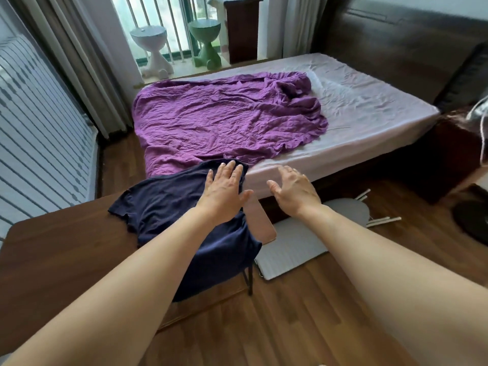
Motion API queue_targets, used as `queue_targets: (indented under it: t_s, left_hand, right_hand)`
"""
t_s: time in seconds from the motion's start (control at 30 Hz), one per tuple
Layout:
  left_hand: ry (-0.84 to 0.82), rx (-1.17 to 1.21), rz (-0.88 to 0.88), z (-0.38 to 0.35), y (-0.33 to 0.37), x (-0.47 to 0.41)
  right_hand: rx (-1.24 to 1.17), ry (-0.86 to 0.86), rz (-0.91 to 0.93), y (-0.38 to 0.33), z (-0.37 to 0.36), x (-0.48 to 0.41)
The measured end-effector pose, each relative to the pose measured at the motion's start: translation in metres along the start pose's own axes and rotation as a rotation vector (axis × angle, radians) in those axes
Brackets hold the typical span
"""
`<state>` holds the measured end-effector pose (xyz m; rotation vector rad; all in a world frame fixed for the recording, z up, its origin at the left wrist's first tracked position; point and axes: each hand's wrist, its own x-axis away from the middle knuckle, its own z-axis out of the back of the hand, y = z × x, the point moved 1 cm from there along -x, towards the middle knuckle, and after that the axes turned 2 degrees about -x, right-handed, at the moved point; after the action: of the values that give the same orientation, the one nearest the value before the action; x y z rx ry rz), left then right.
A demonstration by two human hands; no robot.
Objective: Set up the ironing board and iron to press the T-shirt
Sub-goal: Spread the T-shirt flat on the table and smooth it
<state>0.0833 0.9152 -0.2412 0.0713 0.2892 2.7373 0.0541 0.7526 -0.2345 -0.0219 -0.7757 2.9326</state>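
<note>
A dark navy T-shirt [169,207] lies spread over the right end of a brown wooden table [60,249], its hem hanging over the table's edge. My left hand [224,186] rests flat on the shirt's far end, fingers apart. My right hand [295,188] hovers open in the air to the right, above the floor by the bed, holding nothing. A folded white ironing board [298,247] lies flat on the wooden floor below my right hand, its white legs [383,220] sticking out to the right. No iron is in view.
A bed [369,109] with a pale sheet and a crumpled purple blanket [224,120] stands just beyond the table. A pinkish flat object [260,223] pokes out beside the shirt. Curtains, two stools and a window are behind; a dark round base [472,217] sits at the right.
</note>
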Motion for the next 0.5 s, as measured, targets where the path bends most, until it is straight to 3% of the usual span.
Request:
queue_targets:
  t_s: [0.37,0.5]
  left_hand:
    - [-0.09,0.007,-0.108,-0.093,0.179,-0.098]
    - [-0.099,0.006,-0.098,-0.111,0.212,-0.119]
  right_hand:
    - [0.053,-0.068,-0.178,0.213,0.079,-0.014]
    - [0.073,-0.1,-0.173,0.255,0.085,-0.029]
